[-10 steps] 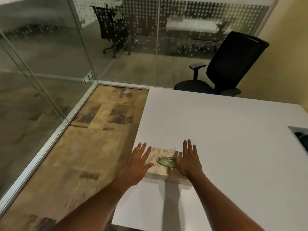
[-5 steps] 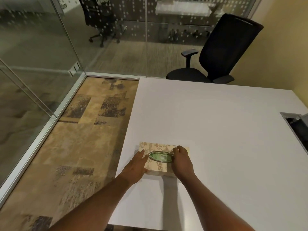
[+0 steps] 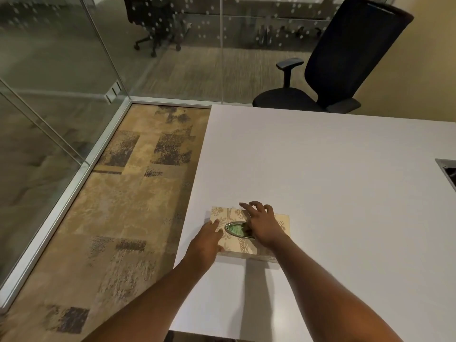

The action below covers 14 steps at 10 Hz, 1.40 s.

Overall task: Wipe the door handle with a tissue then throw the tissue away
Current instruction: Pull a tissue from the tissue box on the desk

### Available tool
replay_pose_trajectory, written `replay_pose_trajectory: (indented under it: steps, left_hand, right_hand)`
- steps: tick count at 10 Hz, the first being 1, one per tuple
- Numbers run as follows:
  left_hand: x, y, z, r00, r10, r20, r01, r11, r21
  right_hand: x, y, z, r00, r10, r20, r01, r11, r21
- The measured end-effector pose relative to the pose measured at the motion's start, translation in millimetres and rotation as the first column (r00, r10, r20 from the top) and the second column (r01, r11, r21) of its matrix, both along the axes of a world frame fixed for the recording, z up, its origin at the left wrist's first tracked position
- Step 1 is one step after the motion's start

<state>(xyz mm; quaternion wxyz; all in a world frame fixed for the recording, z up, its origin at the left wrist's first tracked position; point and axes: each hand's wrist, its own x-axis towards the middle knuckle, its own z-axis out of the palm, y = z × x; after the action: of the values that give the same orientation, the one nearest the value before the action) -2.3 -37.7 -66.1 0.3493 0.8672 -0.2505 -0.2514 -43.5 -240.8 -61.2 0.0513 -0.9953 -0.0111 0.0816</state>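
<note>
Tissue box, beige with a leafy pattern, lies flat on the white desk close to its near left edge, and both hands are on it. The right hand rests on top of the box with its fingers loosely spread and curved, and its thumb side reaches down at the oval opening, where something green shows inside. Whether it has pinched a tissue there cannot be told, since the hand covers that end of the slot. The left hand lies flat and open against the box's left end, fingertips on the top surface, thumb along the near edge, holding nothing. Both bare forearms run back to the bottom of the view. Left of the desk is patterned tan and brown carpet, bounded by a glass wall in a pale metal frame. Beyond the far edge of the desk stands a black office chair, turned partly away. A dark recessed cutout sits at the desk's right edge.
</note>
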Motion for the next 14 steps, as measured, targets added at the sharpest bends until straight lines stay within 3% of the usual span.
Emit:
replay_pose_trajectory:
  steps: [1, 2, 3, 4, 5, 6, 7, 8, 9, 11, 12, 13, 14]
  left_hand:
    - [1, 4, 1, 0.992, -0.114, 0.062, 0.109, 0.991, 0.082]
    - [0, 3, -2, 0.996, -0.041, 0.078, 0.037, 0.998, 0.058]
    - [-2, 1, 0, 0.999, 0.032, -0.009, -0.032, 0.999, -0.009]
    - [4, -4, 0, 0.965, -0.256, 0.060, 0.229, 0.930, 0.286]
    - [5, -4, -5, 0.963, -0.156, 0.219, 0.096, 0.961, 0.261]
    - [2, -4, -1, 0.967, -0.173, 0.186, 0.125, 0.962, 0.244]
    - [1, -5, 0, 0.963, -0.218, 0.161, 0.169, 0.948, 0.271]
    - [5, -4, -6, 0.960, -0.227, 0.161, 0.162, 0.925, 0.343]
    - [6, -4, -3, 0.959, -0.230, 0.168, 0.145, 0.901, 0.408]
    - [0, -14, 18, 0.928, -0.284, 0.241, 0.147, 0.874, 0.463]
    - [-1, -24, 35, 0.982, -0.107, 0.155, 0.060, 0.958, 0.281]
    - [0, -40, 59, 0.996, 0.085, -0.039, -0.085, 0.996, 0.006]
    - [4, -55, 83, 0.981, 0.143, -0.132, -0.165, 0.971, -0.175]
  right_hand:
    - [3, -2, -3, 0.999, 0.048, 0.007, -0.048, 0.998, -0.030]
    - [7, 1, -3, 0.999, 0.039, 0.021, -0.040, 0.999, 0.021]
    - [10, 2, 1, 0.995, 0.095, 0.023, -0.095, 0.995, 0.037]
    - [11, 0, 5, 0.981, 0.192, 0.016, -0.192, 0.981, -0.023]
    - [8, -2, 7, 0.956, 0.291, 0.031, -0.287, 0.954, -0.085]
    - [-5, -3, 7, 0.947, 0.305, 0.104, -0.298, 0.951, -0.078]
    - [-15, -5, 8, 0.958, 0.254, 0.132, -0.262, 0.964, 0.044]
    - [-18, -9, 17, 0.991, 0.054, 0.124, -0.085, 0.962, 0.261]
    - [-19, -12, 33, 0.994, -0.106, 0.036, 0.080, 0.898, 0.432]
    - [-22, -18, 62, 0.953, -0.304, -0.002, 0.248, 0.772, 0.585]
    - [-18, -21, 78, 0.931, -0.358, 0.063, 0.235, 0.726, 0.646]
    - [-19, -21, 96, 0.925, -0.372, 0.077, 0.213, 0.675, 0.706]
    - [-15, -18, 110, 0.913, -0.408, 0.015, 0.241, 0.569, 0.786]
